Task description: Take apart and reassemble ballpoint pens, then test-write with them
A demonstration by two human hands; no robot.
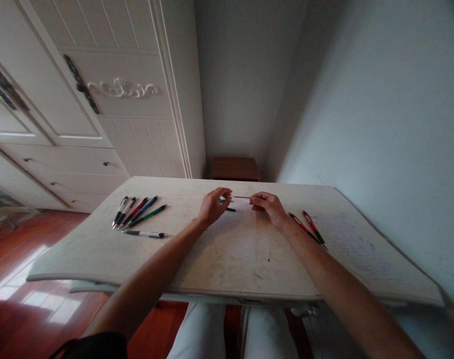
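In the head view my right hand point(268, 205) pinches one end of a thin dark rod that looks like a pen refill point(242, 197). Its other end points at the fingertips of my left hand point(212, 205), which are closed together. A tiny pale bit shows at those fingertips, too small to name. Something green point(223, 200) shows beneath the left fingers, partly hidden. Below, a short black pen part point(230, 210) lies on a thin sheet point(234, 234) on the table point(189, 269).
To the left lie several click pens: a green pen point(150, 214), a white-and-black pen point(144, 234) and others fanned together. Two red-and-black pens point(314, 227) rest beside my right forearm, near scribbled writing point(356, 244). A white wardrobe point(137, 134) stands left, a wall point(384, 124) right.
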